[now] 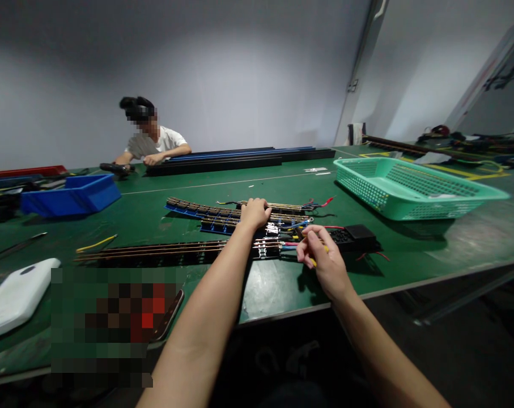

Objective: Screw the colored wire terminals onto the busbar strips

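My left hand (255,213) reaches over a group of strips with copper-coloured rods, its fingers bent down on a blue-based strip (222,220). In my right hand (322,258) are pliers with yellow handles (326,248), the fingers closed around them; the jaws are mostly hidden. That hand is beside the wire ends of the nearest strip, a long black strip (154,252) with copper rods. Coloured wires run from it towards a black box (359,237). Behind my left hand, another black strip (282,207) ends in wires with a red tip.
A green mesh basket (410,209) stands at the right, a blue bin (72,195) at the left. Near me lie a white device (21,297) and a phone-like object (169,317). Across the green table (265,289), a person (154,144) handles long black rails (222,164).
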Demonstrator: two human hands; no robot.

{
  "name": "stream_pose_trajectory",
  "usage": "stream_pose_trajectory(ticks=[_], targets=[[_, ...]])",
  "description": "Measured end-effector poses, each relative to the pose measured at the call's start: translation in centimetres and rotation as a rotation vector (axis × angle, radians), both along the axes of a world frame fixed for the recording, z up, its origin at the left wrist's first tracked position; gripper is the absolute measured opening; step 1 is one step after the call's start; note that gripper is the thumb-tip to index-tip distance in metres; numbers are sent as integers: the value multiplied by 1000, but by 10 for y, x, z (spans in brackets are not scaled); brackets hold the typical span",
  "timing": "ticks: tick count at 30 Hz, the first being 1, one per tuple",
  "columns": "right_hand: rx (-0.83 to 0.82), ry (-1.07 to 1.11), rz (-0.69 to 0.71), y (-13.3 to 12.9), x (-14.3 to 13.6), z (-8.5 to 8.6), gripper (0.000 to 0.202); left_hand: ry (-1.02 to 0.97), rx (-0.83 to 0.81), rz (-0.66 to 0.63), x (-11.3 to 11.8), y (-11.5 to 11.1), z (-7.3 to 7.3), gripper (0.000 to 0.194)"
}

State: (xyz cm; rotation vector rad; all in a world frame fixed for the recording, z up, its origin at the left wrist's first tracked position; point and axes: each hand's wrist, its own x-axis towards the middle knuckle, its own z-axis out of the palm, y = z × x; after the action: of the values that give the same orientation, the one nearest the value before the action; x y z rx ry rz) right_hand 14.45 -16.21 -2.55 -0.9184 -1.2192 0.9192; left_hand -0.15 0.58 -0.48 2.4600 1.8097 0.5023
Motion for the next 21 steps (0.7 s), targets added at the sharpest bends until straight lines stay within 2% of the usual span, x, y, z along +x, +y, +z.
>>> stream_pose_trajectory(ticks=[5, 9, 14, 18, 19, 21], targets=[[65, -280, 31, -26, 2, -8, 20, -3, -7, -6, -1, 0, 0, 28], [114, -383, 166, -42, 3, -16, 27, -4, 0, 0, 0, 0, 0, 29], [101, -393, 194, -29, 6, -16, 37, -11, 6, -12, 0, -1, 0, 28], [97, -378, 140, -10, 10, -4, 24, -7, 9, -6, 0, 0, 0, 28], [90, -435, 123, -7, 11, 0, 20, -6, 9, -5, 0, 0, 0, 29], [88, -697, 122, -5, 10, 7, 18, -5, 7, -6, 0, 0, -1, 29]])
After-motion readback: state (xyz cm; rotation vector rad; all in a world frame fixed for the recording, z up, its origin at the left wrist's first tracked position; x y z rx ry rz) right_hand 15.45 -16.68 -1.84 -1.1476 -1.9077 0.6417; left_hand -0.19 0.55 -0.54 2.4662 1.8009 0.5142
